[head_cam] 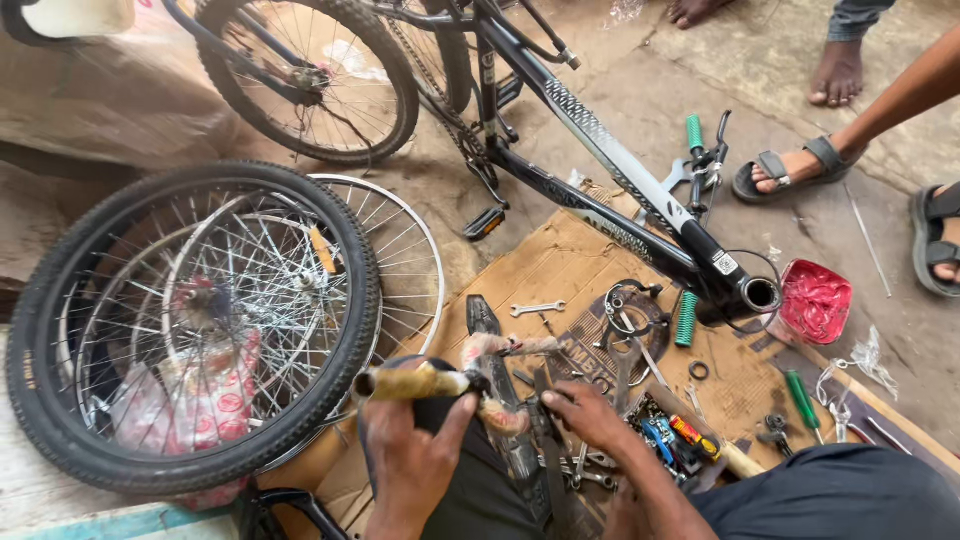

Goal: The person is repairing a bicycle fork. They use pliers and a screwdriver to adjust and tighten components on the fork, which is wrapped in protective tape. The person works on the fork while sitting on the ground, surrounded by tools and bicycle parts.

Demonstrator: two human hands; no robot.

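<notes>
My left hand [410, 455] is closed around the end of a bent bar [420, 382] wrapped in worn tan and pink tape, held level over my lap. The bar curves right toward my right hand [592, 418]. That hand lies knuckles up, fingers bent down onto dark metal parts and a heap of small tools [670, 440] on the cardboard sheet [560, 262]. What those fingers grip is hidden. A small silver wrench [537, 308] lies just beyond both hands.
Stacked spoked wheels [200, 320] with a black tyre fill the left. A black bicycle frame [610, 160] slants across the cardboard. Right of it sit a red tub [815, 300] and a green-handled screwdriver [803, 400]. Other people's sandalled feet [790, 170] stand at top right.
</notes>
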